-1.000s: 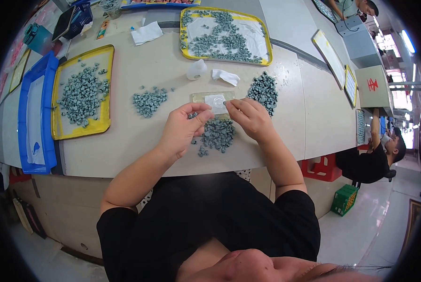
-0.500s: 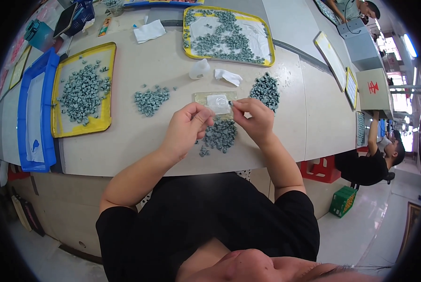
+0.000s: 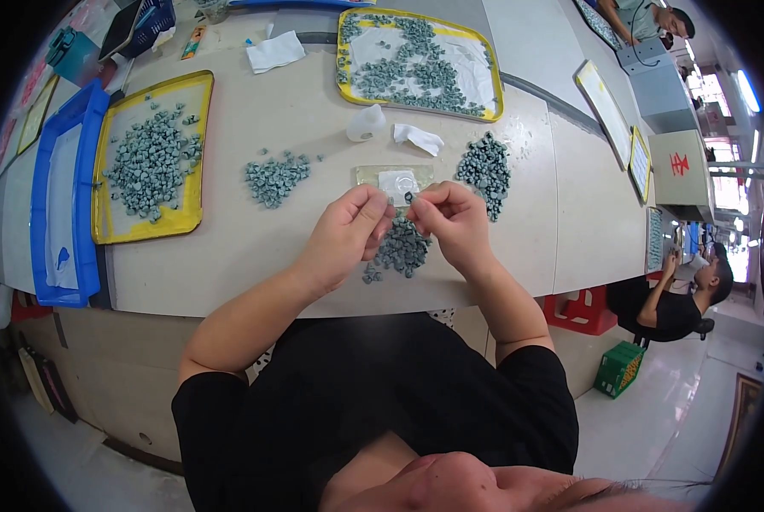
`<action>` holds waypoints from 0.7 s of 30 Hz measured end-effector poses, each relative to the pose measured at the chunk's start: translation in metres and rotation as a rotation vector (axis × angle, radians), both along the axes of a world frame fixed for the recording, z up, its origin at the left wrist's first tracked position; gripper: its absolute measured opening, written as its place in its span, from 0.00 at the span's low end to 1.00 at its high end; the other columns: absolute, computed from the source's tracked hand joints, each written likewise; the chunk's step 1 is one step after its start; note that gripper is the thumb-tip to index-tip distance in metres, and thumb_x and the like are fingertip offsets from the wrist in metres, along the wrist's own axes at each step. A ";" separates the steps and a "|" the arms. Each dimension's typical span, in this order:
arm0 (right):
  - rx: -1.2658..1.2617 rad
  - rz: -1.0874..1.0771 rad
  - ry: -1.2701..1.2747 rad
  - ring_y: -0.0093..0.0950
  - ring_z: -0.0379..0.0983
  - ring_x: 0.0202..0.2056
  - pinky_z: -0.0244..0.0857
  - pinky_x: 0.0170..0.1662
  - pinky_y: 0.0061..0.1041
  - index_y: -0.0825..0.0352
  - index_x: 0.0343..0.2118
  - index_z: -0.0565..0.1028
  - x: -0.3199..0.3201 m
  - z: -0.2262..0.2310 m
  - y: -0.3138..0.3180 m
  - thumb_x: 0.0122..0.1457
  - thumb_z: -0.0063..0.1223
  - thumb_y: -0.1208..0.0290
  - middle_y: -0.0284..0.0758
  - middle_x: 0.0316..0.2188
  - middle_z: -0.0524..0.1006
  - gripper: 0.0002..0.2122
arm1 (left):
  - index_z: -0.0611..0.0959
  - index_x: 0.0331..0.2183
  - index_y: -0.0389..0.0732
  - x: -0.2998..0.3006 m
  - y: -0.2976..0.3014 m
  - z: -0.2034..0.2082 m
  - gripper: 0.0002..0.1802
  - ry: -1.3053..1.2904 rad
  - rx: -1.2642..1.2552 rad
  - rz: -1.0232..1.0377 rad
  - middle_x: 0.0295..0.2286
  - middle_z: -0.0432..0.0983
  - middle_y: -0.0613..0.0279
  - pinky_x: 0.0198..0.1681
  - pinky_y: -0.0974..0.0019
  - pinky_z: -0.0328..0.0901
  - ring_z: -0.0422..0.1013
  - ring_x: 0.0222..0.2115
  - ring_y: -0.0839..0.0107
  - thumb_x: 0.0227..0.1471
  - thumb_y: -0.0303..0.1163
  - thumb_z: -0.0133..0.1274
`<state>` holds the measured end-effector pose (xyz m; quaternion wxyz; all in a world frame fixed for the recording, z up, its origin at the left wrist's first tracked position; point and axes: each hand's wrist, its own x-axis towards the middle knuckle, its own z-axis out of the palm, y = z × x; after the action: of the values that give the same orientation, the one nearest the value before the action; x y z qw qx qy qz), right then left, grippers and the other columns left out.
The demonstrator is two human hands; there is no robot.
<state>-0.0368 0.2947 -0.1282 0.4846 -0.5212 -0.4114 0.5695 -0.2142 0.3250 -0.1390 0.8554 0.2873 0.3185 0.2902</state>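
Note:
Above the table, my right hand [image 3: 453,224] is closed in a pinch on a small dark grey-green piece [image 3: 409,197]. My left hand [image 3: 352,229] is also pinched shut, close beside it. Whatever lies between its fingertips is too small to make out. Just beyond both hands is a flat, pale yellowish block [image 3: 367,175] bearing a white square sheet [image 3: 396,183] with a shiny wet-looking patch. A pile of grey-green pieces [image 3: 403,247] lies under and between my hands, partly hidden by them. Another pile [image 3: 277,179] sits to the left, and a darker pile [image 3: 483,175] to the right.
Yellow-rimmed trays of similar pieces stand at the left [image 3: 196,171] and far side [image 3: 341,72]. A blue tray [image 3: 89,247] is at far left. Beyond the block are a translucent white bottle [image 3: 366,125] and folded tissue [image 3: 418,138]. Two people sit at the right.
My right hand has come left and slightly nearer to me with its piece, closing on my left hand. My left hand has shifted only slightly. At the right, a person's raised arm has come down.

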 end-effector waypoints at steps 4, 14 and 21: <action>0.713 -0.011 -0.698 0.24 0.72 0.23 0.65 0.26 0.17 0.72 0.27 0.74 -0.004 -0.006 0.004 0.45 0.57 0.85 0.37 0.24 0.76 0.06 | 0.69 0.31 0.41 -0.001 0.001 0.000 0.11 -0.065 -0.052 -0.015 0.19 0.59 0.72 0.15 0.79 0.43 0.48 0.15 0.85 0.60 0.37 0.38; 0.994 0.091 -0.896 0.29 0.72 0.24 0.66 0.26 0.23 0.73 0.31 0.75 -0.005 -0.008 0.008 0.37 0.60 0.87 0.39 0.25 0.75 0.14 | 0.68 0.30 0.42 -0.001 0.001 -0.002 0.11 -0.071 -0.059 -0.034 0.19 0.60 0.72 0.15 0.79 0.43 0.48 0.15 0.85 0.60 0.38 0.38; 1.081 0.098 -0.949 0.29 0.71 0.23 0.66 0.24 0.24 0.72 0.31 0.75 -0.009 -0.009 0.008 0.39 0.60 0.83 0.38 0.27 0.74 0.13 | 0.67 0.29 0.43 -0.003 -0.002 -0.006 0.10 -0.074 -0.007 -0.025 0.18 0.59 0.72 0.16 0.79 0.44 0.48 0.15 0.85 0.60 0.37 0.39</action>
<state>-0.0457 0.3030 -0.1369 0.4176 -0.3809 -0.8247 0.0195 -0.2172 0.3234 -0.1447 0.8712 0.2774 0.2841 0.2886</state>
